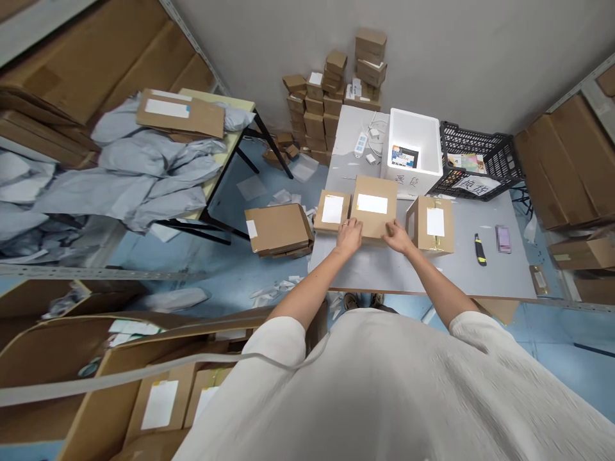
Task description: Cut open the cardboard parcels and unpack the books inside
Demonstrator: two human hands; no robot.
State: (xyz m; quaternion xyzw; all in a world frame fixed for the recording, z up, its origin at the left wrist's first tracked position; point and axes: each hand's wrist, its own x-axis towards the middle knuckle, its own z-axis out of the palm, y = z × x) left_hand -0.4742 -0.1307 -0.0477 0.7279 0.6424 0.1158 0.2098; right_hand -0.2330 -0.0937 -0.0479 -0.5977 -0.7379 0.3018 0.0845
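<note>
A middle cardboard box (377, 221) with a blank-looking white label on top lies between my hands on the grey table. My left hand (350, 235) grips its near left corner with curled fingers. At the near right corner, my right hand (396, 237) has its fingers bent around the edge; the thumbs are partly hidden. A smaller labelled box (318, 221) stands against the left side. To the right is a taller taped box (419, 227), slightly apart from the middle one.
Behind stand a white foam bin (416, 121) and a black plastic crate (509, 160). A utility knife (480, 250) and a phone-like item (503, 239) lie at right. Flattened cardboard (278, 228) sits left of the table, and stacked boxes (314, 125) line the wall.
</note>
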